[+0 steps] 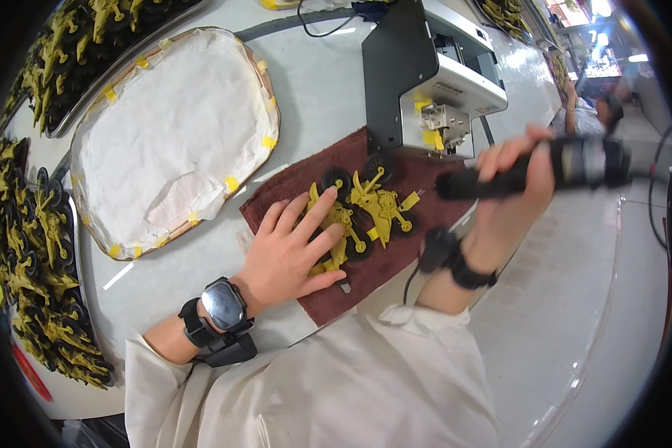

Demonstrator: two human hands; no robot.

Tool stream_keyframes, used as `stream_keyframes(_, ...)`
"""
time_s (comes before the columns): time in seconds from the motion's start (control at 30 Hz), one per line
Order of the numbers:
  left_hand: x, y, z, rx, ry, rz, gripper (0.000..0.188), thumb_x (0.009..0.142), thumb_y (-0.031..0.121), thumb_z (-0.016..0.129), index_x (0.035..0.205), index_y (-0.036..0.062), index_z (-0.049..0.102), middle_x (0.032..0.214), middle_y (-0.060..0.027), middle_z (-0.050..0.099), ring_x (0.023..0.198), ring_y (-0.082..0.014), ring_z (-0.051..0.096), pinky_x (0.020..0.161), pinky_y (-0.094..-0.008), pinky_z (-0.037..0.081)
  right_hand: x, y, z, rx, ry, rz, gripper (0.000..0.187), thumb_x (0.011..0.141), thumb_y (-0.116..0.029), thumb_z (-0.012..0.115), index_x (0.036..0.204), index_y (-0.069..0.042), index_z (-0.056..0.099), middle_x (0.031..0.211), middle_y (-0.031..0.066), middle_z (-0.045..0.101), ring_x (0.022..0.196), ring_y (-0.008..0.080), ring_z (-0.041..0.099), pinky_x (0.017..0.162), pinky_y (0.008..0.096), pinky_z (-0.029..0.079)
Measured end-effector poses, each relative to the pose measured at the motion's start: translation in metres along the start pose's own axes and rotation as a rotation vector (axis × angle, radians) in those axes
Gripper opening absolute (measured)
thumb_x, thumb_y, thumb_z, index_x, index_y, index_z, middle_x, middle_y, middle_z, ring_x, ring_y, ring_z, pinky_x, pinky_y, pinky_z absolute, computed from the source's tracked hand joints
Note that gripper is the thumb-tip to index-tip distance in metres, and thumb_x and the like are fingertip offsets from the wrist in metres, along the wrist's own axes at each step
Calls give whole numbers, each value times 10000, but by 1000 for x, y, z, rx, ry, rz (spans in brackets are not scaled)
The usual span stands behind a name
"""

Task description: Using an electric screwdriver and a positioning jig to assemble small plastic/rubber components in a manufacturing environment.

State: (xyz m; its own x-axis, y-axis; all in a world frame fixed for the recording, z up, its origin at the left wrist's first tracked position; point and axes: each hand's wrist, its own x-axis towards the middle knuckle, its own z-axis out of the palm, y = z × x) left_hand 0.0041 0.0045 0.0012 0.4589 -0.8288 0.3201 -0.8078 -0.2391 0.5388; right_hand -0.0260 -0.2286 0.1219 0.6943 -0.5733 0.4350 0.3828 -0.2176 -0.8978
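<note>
My left hand (pixel 295 243) lies with its fingers spread over a yellow plastic toy vehicle with black wheels (pixel 343 237), touching it against a dark red cloth (pixel 381 280). Just right of it, a second yellow toy vehicle (pixel 381 207) of the same kind rests on the cloth. My right hand (pixel 521 179) is closed round a black electric screwdriver (pixel 575 166), blurred by motion and held sideways above the cloth's right edge. A cord trails from the screwdriver's right end. Its black tip points left, toward the toys.
Behind the cloth stands a black and white machine (pixel 433 82) with a metal front fitting. A paper-lined tray (pixel 179 134) edged with yellow tape lies at the left. Trays heaped with yellow toy vehicles (pixel 48 246) fill the far left. Another person (pixel 593 116) sits at the far right.
</note>
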Motion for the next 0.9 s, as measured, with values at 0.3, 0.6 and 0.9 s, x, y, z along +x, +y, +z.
stream_keyframes(0.3, 0, 1, -8, -138, 235, -49, 454, 722, 458, 684, 1035, 144, 583, 1323, -127, 442, 1187, -342, 405, 1003, -510, 254, -65, -22, 12, 481, -117, -143, 582, 858, -458, 530, 1191, -8, 371, 698, 72, 508, 471, 183, 477, 491, 343, 415)
stream_keyframes(0.6, -3, 2, -7, -262, 386, 45, 222, 682, 264, 753, 820, 155, 617, 1116, -50, 587, 1126, -300, 472, 964, -475, 288, -78, -20, 30, 659, -88, -19, 543, 876, -438, 509, 1188, -14, 377, 709, 57, 493, 501, 180, 487, 516, 331, 410)
stream_keyframes(0.9, -4, 0, -6, -261, 372, 99, 223, 650, 198, 757, 795, 134, 600, 1069, -50, 595, 1086, -289, 503, 930, -464, 325, -83, -22, 33, 665, -14, -17, 539, 862, -443, 522, 1166, -17, 391, 681, 53, 477, 467, 177, 465, 493, 335, 399)
